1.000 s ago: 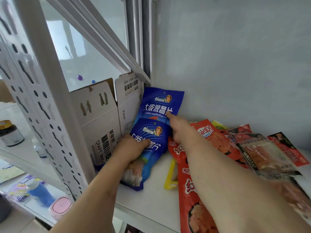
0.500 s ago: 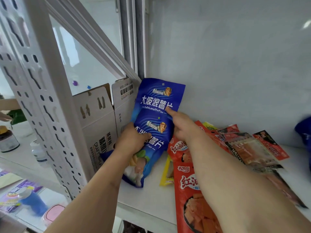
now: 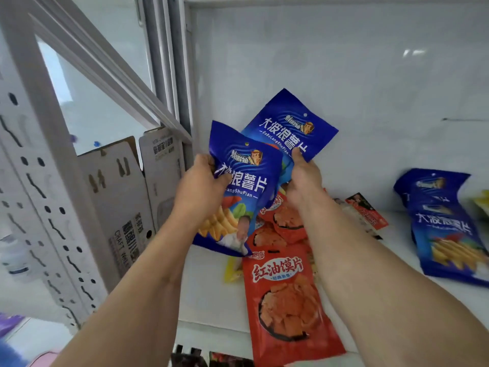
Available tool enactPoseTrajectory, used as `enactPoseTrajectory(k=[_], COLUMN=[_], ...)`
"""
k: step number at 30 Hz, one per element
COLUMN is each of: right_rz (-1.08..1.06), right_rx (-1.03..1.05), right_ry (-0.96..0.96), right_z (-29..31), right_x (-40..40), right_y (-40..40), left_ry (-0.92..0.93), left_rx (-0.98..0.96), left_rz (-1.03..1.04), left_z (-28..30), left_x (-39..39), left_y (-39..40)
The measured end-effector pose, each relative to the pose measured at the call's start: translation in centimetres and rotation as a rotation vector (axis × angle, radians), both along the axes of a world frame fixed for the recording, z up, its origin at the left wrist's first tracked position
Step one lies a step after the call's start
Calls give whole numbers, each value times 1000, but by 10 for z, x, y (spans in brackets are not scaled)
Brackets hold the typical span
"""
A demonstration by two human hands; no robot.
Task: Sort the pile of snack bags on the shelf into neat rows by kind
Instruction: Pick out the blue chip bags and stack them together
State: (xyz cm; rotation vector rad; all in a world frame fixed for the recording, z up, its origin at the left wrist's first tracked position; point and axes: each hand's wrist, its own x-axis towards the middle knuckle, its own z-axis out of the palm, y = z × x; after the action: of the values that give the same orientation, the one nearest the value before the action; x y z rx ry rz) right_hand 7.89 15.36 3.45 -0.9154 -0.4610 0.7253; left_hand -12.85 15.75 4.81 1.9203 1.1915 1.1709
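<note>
Left hand [image 3: 201, 192], raised at frame centre, grasps a blue chip bag [image 3: 244, 192] by its left edge, thumb across the front; right hand [image 3: 304, 181] pinches a second blue chip bag [image 3: 288, 128] by its lower edge, held above and behind the first, both lifted off the shelf [image 3: 211, 287]. On the shelf: red snack bags [image 3: 288, 300] at lower centre, another blue bag [image 3: 444, 229] lying at right. Open cardboard carton [image 3: 124, 197] stands at left; contents cannot be told.

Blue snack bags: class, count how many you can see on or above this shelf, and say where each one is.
3, maybe 4. One blue bag in the left hand, one in the right hand, one lying at the right, apparently atop another. More may be hidden.
</note>
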Motion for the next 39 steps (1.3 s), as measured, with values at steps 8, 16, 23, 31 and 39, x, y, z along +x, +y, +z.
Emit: enactPoseTrajectory(k=[8, 16, 23, 31, 39], right_rz=[-257, -425, -320, -316, -324], right_rx=[-160, -386, -526, -602, -673], right_ry=[-260, -649, -603, -655, -665], right_z=[-4, -18, -67, -103, -83], right_x=[64, 162, 254, 309, 314], right_y=[-97, -232, -310, -315, -304], left_ry=[-140, -230, -211, -224, -133], left_rx=[-56, -215, -327, -491, -445], left_rz=[-154, -264, -274, -266, -211], left_z=[12, -18, -58, -94, -99], left_x=[52, 139, 225, 279, 319], left_y=[-62, -143, -207, -241, -249])
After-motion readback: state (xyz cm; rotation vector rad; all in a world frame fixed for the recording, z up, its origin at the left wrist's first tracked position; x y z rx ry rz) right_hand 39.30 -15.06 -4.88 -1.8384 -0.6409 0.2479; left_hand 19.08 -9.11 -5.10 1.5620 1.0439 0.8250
